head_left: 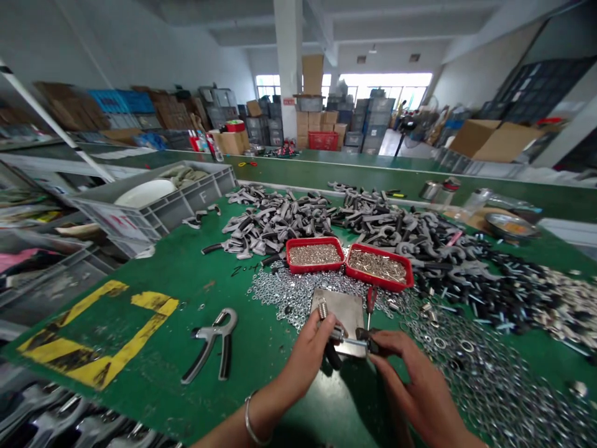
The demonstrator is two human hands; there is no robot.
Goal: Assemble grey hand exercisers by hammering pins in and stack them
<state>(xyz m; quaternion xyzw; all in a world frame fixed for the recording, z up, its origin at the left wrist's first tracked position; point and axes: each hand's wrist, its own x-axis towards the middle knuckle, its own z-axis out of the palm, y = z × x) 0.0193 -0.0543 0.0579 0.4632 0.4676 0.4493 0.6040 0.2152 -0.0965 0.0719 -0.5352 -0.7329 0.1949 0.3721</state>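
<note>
Two hands work close to the near edge of the green counter (140, 373), and both are closed. Our left hand (305, 358) grips a metal hand gripper (333, 333), and a coiled spring (322, 308) stands up from it. A silver bangle (252, 420) sits on that wrist. Our right hand (410, 373) pinches what looks like a black-handled screwdriver (366, 343), and its thin metal shaft reaches across to the gripper. We hold both up over a square steel plate (338, 317), which may give us a flat, safe place to work. A red-handled tool (370, 300) is just beside the plate, easy to grab. Two red trays (314, 254) of small screws sit farther in, and a big spread of silver washers (298, 289) lies around them, all within reach. Behind them are heaps of grey metal handles (275, 221). Another hand gripper (209, 342) lies alone to our left, away from the heaps. A grey crate (153, 205) sits at the counter's left side, out of the way of our hands.
</note>
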